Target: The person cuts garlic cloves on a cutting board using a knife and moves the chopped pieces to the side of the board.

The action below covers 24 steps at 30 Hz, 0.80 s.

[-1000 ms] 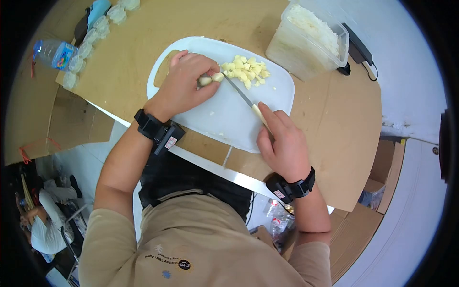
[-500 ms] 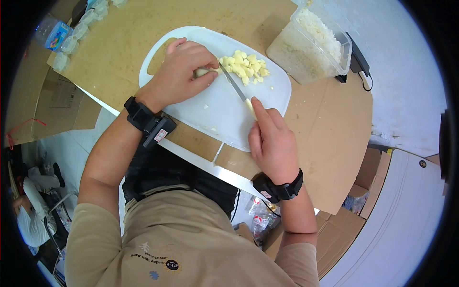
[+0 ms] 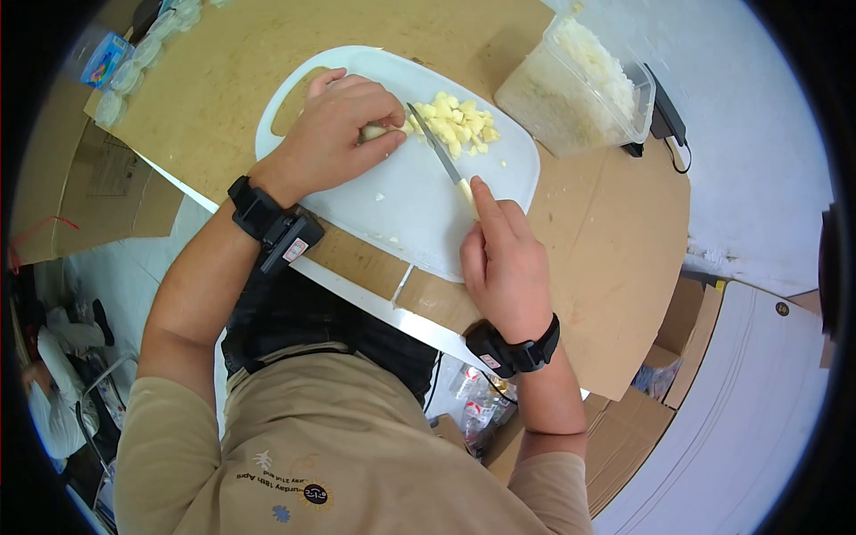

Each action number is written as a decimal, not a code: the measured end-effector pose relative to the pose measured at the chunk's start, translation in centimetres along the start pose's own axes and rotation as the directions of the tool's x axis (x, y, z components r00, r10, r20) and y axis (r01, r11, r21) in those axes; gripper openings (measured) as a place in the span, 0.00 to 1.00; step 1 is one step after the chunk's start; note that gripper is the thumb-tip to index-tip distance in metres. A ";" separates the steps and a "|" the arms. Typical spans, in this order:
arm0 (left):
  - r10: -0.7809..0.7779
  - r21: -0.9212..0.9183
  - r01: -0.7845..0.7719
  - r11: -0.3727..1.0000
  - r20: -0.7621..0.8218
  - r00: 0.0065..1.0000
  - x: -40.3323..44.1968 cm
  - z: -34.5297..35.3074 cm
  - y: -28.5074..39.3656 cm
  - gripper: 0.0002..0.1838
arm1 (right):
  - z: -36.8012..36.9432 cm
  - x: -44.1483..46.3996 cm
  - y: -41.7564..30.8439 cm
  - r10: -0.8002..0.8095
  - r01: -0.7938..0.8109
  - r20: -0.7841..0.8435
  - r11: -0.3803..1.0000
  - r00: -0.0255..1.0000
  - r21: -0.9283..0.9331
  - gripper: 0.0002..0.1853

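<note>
A white cutting board lies on the cardboard-covered table. My left hand presses on its upper left part, fingers curled round a pale peeled piece of food; its kind is hard to make out under the fingers. In my right hand is a small knife with a cream handle, index finger stretched along it. The blade points up and left, its tip just right of my left fingertips. Beside the blade lies a heap of pale yellow chopped pieces. Small scraps dot the board.
A clear plastic tub of white, finely cut or grainy food stands at the board's upper right. Behind it lies a black adapter with a cable. Small clear cups and a bottle line the upper left edge. Another person sits lower left.
The knife tip has risen slightly up and left, nearer my left fingers. My left hand keeps its hold on the pale piece. The whole view has shifted a little.
</note>
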State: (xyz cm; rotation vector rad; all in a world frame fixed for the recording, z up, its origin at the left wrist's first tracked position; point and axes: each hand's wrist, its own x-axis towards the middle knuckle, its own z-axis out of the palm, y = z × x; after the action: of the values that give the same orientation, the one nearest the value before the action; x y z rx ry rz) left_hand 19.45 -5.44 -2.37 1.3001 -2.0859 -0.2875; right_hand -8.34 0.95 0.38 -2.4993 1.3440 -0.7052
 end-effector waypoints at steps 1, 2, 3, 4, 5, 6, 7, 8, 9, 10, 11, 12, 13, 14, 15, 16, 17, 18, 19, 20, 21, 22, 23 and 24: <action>0.006 -0.002 -0.006 1.000 0.000 1.000 0.0 0.0 0.0 0.05 | -0.1 0.1 -0.2 0.003 -0.003 -0.013 1.000 1.000 0.005 0.27; 0.013 -0.004 -0.013 1.000 0.002 1.000 0.0 0.0 0.0 0.05 | -0.1 0.1 -0.3 0.001 -0.001 -0.011 1.000 1.000 0.005 0.27; 0.012 -0.004 -0.012 1.000 0.002 1.000 0.0 0.0 0.0 0.05 | -0.1 0.0 -0.4 0.003 -0.003 0.003 1.000 1.000 -0.007 0.27; 0.012 -0.005 -0.012 1.000 0.001 1.000 0.0 0.0 0.0 0.05 | -0.1 0.0 -0.4 0.007 -0.006 0.017 1.000 1.000 -0.021 0.27; 0.012 -0.006 -0.012 1.000 0.000 1.000 0.0 0.0 0.0 0.05 | -0.1 0.0 -0.4 0.008 -0.008 0.017 1.000 1.000 -0.022 0.27; 0.012 -0.008 -0.012 1.000 0.001 1.000 0.0 0.1 -0.1 0.05 | 0.0 0.0 -0.3 0.001 0.000 0.016 1.000 1.000 -0.026 0.27; 0.021 -0.008 -0.021 1.000 0.001 1.000 0.0 0.1 -0.2 0.05 | 0.0 0.0 -0.3 -0.006 0.007 0.015 1.000 1.000 -0.031 0.28; 0.030 -0.007 -0.030 1.000 0.000 1.000 0.0 0.1 -0.2 0.05 | 0.0 0.0 -0.3 -0.005 0.006 0.016 1.000 1.000 -0.030 0.28; 0.028 -0.008 -0.028 1.000 0.000 1.000 0.1 0.0 -0.3 0.05 | -0.2 0.0 -0.4 -0.009 0.009 0.007 1.000 1.000 -0.018 0.28; 0.032 -0.007 -0.032 0.999 -0.003 0.999 0.1 0.0 -0.2 0.05 | -0.2 0.0 -0.5 -0.013 0.013 0.000 1.000 1.000 -0.005 0.28; 0.035 -0.007 -0.035 0.999 -0.007 0.999 0.1 0.0 -0.2 0.05 | -0.1 0.0 -0.5 -0.013 0.013 0.003 1.000 1.000 -0.003 0.28; 0.032 -0.008 -0.032 0.999 -0.006 0.999 0.0 0.1 -0.2 0.05 | 0.0 0.0 -0.4 -0.019 0.019 0.000 1.000 1.000 -0.011 0.28; 0.041 -0.005 -0.041 0.999 -0.016 0.999 0.0 0.1 -0.2 0.05 | 0.0 0.0 -0.4 -0.026 0.026 -0.004 0.999 1.000 -0.019 0.28; 0.050 -0.002 -0.050 0.999 -0.027 0.998 0.0 0.2 -0.2 0.06 | 0.0 0.0 -0.4 -0.026 0.026 -0.002 1.000 1.000 -0.018 0.28; 0.048 -0.003 -0.049 0.999 -0.026 0.998 0.0 0.2 -0.2 0.06 | 0.0 0.0 -0.5 -0.023 0.023 0.005 0.999 1.000 -0.029 0.29; 0.049 -0.003 -0.049 0.999 -0.025 0.998 0.1 0.1 -0.2 0.05 | -0.1 0.0 -0.5 -0.021 0.021 0.013 0.999 1.000 -0.039 0.29; 0.049 -0.002 -0.049 0.999 -0.024 0.998 0.1 0.1 -0.2 0.05 | -0.1 0.1 -0.5 -0.020 0.021 0.015 0.999 1.000 -0.038 0.29; 0.048 -0.004 -0.048 0.999 -0.023 0.999 0.1 0.1 -0.3 0.05 | -0.1 0.1 -0.6 -0.022 0.023 0.019 0.999 1.000 -0.045 0.29; 0.057 0.001 -0.057 0.998 -0.031 0.998 0.1 0.1 -0.3 0.05 | -0.1 0.1 -0.6 -0.024 0.025 0.024 0.998 0.999 -0.053 0.28; 0.067 0.005 -0.067 0.998 -0.039 0.997 0.1 0.2 -0.3 0.05 | 0.0 0.0 -0.6 -0.023 0.024 0.026 0.998 0.999 -0.053 0.28; 0.067 0.002 -0.067 0.998 -0.038 0.997 0.1 0.2 -0.4 0.05 | 0.0 0.1 -0.5 -0.014 0.017 0.049 0.998 0.999 -0.062 0.28; 0.071 0.004 -0.071 0.998 -0.042 0.997 0.1 0.3 -0.4 0.05 | 0.0 0.0 -0.5 -0.005 0.010 0.071 0.997 0.997 -0.072 0.28; 0.076 0.008 -0.075 0.997 -0.047 0.996 0.1 0.3 -0.5 0.04 | 0.0 0.1 -0.4 -0.006 0.011 0.069 0.997 0.998 -0.074 0.28; 0.078 0.010 -0.077 0.997 -0.050 0.996 0.2 0.3 -0.4 0.04 | -0.1 0.1 -0.4 -0.007 0.011 0.065 0.998 0.998 -0.069 0.28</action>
State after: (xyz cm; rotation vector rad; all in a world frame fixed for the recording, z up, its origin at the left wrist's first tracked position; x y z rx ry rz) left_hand 19.51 -5.82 -2.70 1.2157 -2.0912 -0.2107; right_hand -8.05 1.07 0.62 -2.5601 1.3575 -0.5839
